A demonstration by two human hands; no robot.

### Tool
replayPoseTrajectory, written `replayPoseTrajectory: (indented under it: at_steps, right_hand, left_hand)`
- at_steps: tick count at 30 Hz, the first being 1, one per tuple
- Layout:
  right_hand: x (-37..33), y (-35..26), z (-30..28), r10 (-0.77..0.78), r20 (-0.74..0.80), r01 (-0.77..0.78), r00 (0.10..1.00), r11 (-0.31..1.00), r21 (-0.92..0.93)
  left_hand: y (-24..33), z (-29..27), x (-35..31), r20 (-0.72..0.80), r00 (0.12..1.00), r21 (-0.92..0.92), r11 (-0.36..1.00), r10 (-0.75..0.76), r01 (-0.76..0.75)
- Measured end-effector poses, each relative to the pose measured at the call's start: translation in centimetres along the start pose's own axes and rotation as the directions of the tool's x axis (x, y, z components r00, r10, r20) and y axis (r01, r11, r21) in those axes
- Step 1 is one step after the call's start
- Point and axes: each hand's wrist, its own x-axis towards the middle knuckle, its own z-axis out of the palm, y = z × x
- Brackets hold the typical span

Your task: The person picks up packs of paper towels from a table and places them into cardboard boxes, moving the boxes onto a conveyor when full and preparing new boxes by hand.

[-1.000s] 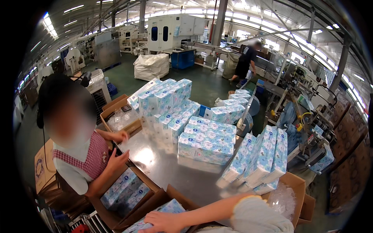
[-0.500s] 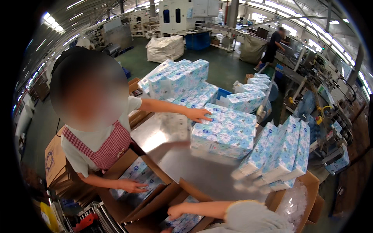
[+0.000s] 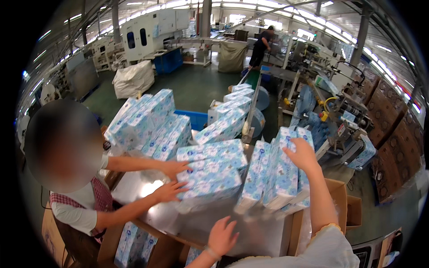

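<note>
head view: the right hand [image 3: 300,154] has been moved from lower left to blue-and-white floral, film-wrapped oblong packs [image 3: 281,178] under its spread fingers, putting them within reach; the empty left hand [image 3: 222,236] is held open near the grey metal tabletop [image 3: 263,230].

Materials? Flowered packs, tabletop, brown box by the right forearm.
Flowered packs: probably plastic film, slightly glossy; soft edges and all-over print suggest it. Tabletop: likely bare metal, perhaps stainless steel; smooth gray with bright glare. Brown box: looks like cardboard, matte; plain brown, thin flat walls.
</note>
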Motion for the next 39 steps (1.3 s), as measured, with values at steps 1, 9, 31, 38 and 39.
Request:
replayPoseTrajectory:
  at_steps: [1,9,31,38,39]
  right_hand:
    - [1.7,2.2,1.2,0.036,0.083,-0.03,0.996,0.997,-0.073]
    - [6.4,4.7,7.8,0.326,0.268,-0.268,0.906,0.935,-0.234]
    - [6.0,2.5,8.6,0.46,0.241,-0.454,0.855,0.887,-0.083]
    - [-2.7,-11.3,3.8,-0.211,0.012,0.212,0.977,0.975,-0.067]
    - [-4.5,-13.0,2.1,-0.328,-0.066,0.326,0.942,0.944,-0.044]
  left_hand:
    - [-0.1,2.0,2.8,0.042,0.997,0.017,0.998,0.061,-0.061]
    - [-1.3,11.3,14.7,0.15,0.989,0.276,0.959,0.016,-0.057]
    - [-1.8,-2.6,-0.1,0.068,0.862,-0.601,0.669,-0.502,0.437]
    - [7.8,-16.3,-19.8,-0.314,0.623,-0.671,0.632,-0.716,0.388]
    - [9.8,-17.2,-21.0,-0.321,0.453,-0.729,0.522,-0.832,0.442]
